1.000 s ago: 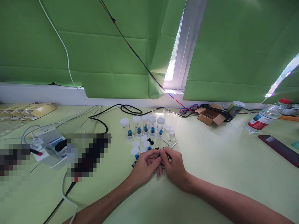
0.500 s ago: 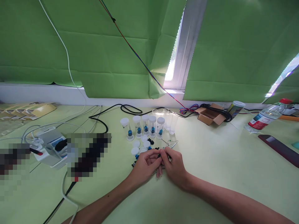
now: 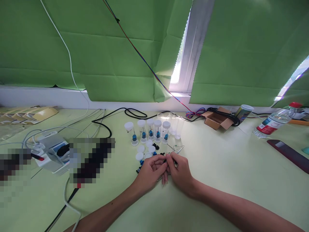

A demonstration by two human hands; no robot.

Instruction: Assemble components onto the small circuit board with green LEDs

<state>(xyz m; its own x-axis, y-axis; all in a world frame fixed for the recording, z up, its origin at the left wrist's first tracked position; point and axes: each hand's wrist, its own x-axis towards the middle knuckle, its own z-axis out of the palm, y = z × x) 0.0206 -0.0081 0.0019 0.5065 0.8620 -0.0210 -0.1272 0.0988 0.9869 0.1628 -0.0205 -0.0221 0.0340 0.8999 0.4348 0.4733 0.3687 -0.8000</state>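
Note:
My left hand (image 3: pixel 154 168) and my right hand (image 3: pixel 180 172) meet over the table with fingertips pinched together. Whatever small piece they hold is hidden by the fingers. Just beyond them lie thin metal pieces (image 3: pixel 179 149). Loose white caps (image 3: pixel 141 149), a small blue part (image 3: pixel 141 162) and black pieces (image 3: pixel 156 147) are scattered to the left of the fingers. Behind these stands a row of several clear, white-capped tubes (image 3: pixel 134 138), with blue parts inside. Uncapped clear tubes (image 3: pixel 178 130) stand to the right of that row.
A white power strip (image 3: pixel 51 145) with cables is at left. At the back right are an open cardboard box (image 3: pixel 217 120), a can (image 3: pixel 243 112) and a red-capped water bottle (image 3: pixel 275 122). A dark phone-like slab (image 3: pixel 288 155) lies at far right. Black cable (image 3: pixel 135 112) runs along the back.
My fingertips have shifted very slightly while staying pinched together. The tubes, caps and other things on the table have not moved.

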